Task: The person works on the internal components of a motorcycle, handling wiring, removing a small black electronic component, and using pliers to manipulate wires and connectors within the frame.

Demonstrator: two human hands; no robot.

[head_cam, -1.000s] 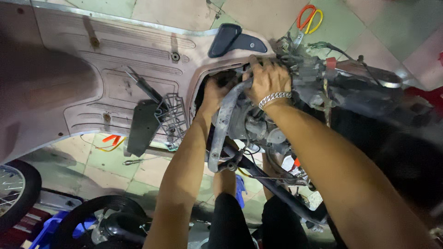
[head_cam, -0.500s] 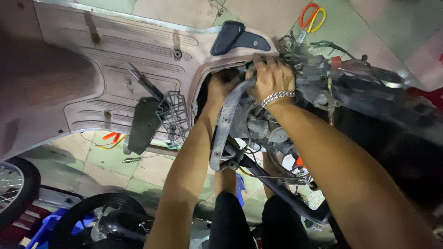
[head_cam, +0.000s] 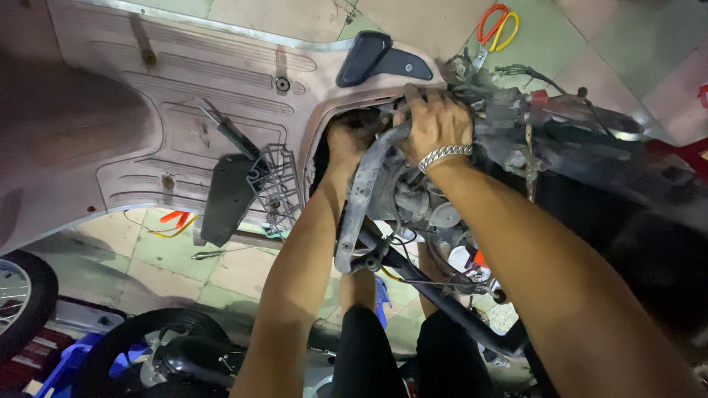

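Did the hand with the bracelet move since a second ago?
No. The right hand still grips the top of the grey frame bar, just right of the black panel, as before. Only the camera shifted slightly.

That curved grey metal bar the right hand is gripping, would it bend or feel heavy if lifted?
The grey metal bar looks thick and cast, so probably stiff and fairly heavy. Its grimy surface may be slippery. The right hand grips its upper end, and its lower end seems joined to a black tube, so it likely won't lift free.

Matt pink plastic body panel (head_cam: 147,140), grimy metal frame tube (head_cam: 361,206)
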